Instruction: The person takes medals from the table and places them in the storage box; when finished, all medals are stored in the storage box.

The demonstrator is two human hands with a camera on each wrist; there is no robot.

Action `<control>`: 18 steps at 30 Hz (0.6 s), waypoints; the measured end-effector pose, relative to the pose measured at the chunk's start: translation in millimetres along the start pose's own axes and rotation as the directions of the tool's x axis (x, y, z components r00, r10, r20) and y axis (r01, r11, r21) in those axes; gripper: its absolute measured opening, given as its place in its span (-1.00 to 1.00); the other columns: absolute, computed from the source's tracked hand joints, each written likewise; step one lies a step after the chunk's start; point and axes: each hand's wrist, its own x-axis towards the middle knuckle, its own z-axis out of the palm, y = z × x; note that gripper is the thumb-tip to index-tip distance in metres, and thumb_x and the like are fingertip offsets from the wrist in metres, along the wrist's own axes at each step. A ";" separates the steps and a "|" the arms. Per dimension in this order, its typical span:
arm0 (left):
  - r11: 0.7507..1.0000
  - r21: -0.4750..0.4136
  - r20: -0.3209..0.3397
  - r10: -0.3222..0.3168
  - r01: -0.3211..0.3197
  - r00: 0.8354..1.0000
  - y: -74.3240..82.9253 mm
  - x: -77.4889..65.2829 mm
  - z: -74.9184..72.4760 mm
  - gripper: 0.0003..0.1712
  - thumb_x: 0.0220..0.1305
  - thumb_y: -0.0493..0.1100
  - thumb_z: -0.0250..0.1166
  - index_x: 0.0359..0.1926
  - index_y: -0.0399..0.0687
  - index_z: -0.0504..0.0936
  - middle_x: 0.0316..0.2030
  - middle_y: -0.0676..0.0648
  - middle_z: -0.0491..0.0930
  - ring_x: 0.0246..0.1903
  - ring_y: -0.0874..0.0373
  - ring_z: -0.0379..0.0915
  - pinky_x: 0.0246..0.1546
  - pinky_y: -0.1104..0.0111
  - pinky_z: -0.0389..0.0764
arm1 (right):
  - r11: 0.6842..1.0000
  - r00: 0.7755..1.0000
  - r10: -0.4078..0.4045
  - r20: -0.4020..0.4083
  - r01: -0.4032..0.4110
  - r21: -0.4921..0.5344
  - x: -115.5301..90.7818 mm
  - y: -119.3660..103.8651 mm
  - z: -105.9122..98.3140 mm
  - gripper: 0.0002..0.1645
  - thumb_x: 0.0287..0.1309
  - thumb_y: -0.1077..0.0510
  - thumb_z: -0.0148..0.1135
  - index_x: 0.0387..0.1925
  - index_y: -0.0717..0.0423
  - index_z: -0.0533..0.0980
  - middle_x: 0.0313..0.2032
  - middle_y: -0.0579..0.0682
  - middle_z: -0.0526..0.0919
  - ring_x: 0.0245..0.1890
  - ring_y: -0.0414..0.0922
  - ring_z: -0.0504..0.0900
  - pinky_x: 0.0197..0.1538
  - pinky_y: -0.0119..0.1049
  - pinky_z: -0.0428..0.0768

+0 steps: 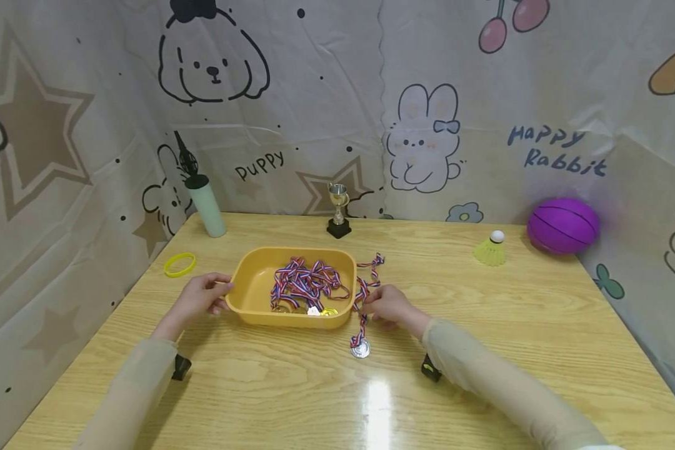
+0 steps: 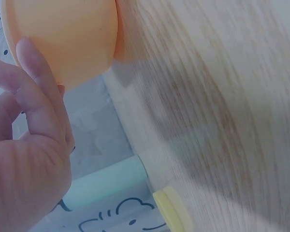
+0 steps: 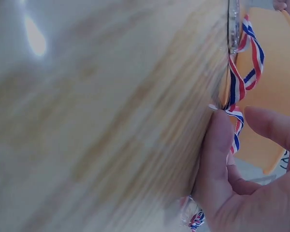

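In the head view, a yellow-orange plastic basin holds tangled red, white and blue ribbons with a gold medal and other medals. My left hand touches the basin's left end, its fingers against the outer wall in the left wrist view. Outside the basin, along its right side, a silver medal lies on the table with its striped ribbon. My right hand is at this ribbon; in the right wrist view, thumb and forefinger stand apart with the ribbon passing between them.
A small gold trophy cup stands behind the basin. Back left are a green pump and a yellow wristband. On the right lie a yellow shuttlecock and a purple ball. Printed cloth walls border the wooden table.
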 end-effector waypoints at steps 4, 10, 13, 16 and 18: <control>1.000 -0.002 0.002 0.004 -0.004 1.000 0.8 0.6 -0.4 -0.47 0.45 -0.10 0.07 0.22 -0.46 0.35 -0.37 -0.13 0.58 -0.53 0.25 0.55 -0.57 0.48 0.57 | 1.000 1.000 -0.002 -0.007 0.001 -0.018 -0.4 -2.1 2.2 -0.73 -0.03 0.19 0.41 -0.29 0.17 0.52 -0.53 -0.08 0.48 -0.60 -0.23 0.44 -0.56 -0.34 0.59; 1.000 -0.005 0.001 0.001 -0.001 1.000 1.5 -1.1 -0.1 -0.48 0.44 -0.11 0.07 0.21 -0.46 0.35 -0.38 -0.12 0.59 -0.52 0.25 0.55 -0.56 0.48 0.57 | 0.999 0.999 -0.036 -0.018 0.036 -0.041 -2.0 -3.3 4.5 -0.73 -0.09 0.22 0.44 -0.35 0.18 0.51 -0.61 -0.11 0.44 -0.68 -0.26 0.38 -0.64 -0.40 0.52; 1.000 -0.008 0.001 -0.002 0.002 1.000 1.6 -2.0 0.4 -0.48 0.44 -0.11 0.07 0.21 -0.47 0.35 -0.39 -0.11 0.59 -0.52 0.25 0.55 -0.56 0.48 0.58 | 0.997 0.998 -0.054 -0.015 0.053 -0.049 -2.0 -3.0 5.3 -0.76 -0.10 0.25 0.44 -0.39 0.18 0.52 -0.67 -0.14 0.40 -0.73 -0.29 0.33 -0.68 -0.44 0.47; 1.000 -0.008 -0.002 -0.001 0.001 1.000 2.1 -2.4 0.7 -0.48 0.44 -0.11 0.07 0.21 -0.47 0.35 -0.40 -0.11 0.59 -0.52 0.26 0.55 -0.56 0.48 0.57 | 0.996 0.998 -0.068 -0.006 0.068 -0.050 -1.8 -3.0 5.6 -0.80 -0.10 0.29 0.43 -0.45 0.18 0.52 -0.74 -0.16 0.35 -0.78 -0.31 0.28 -0.72 -0.47 0.39; 1.000 -0.007 -0.003 0.000 0.000 1.000 2.6 -2.5 0.9 -0.48 0.45 -0.11 0.07 0.22 -0.46 0.35 -0.39 -0.11 0.59 -0.52 0.25 0.55 -0.56 0.48 0.57 | 0.995 0.997 -0.082 -0.003 0.082 -0.059 -1.9 -2.7 5.8 -0.82 -0.09 0.30 0.42 -0.49 0.17 0.51 -0.76 -0.17 0.35 -0.81 -0.31 0.26 -0.74 -0.49 0.34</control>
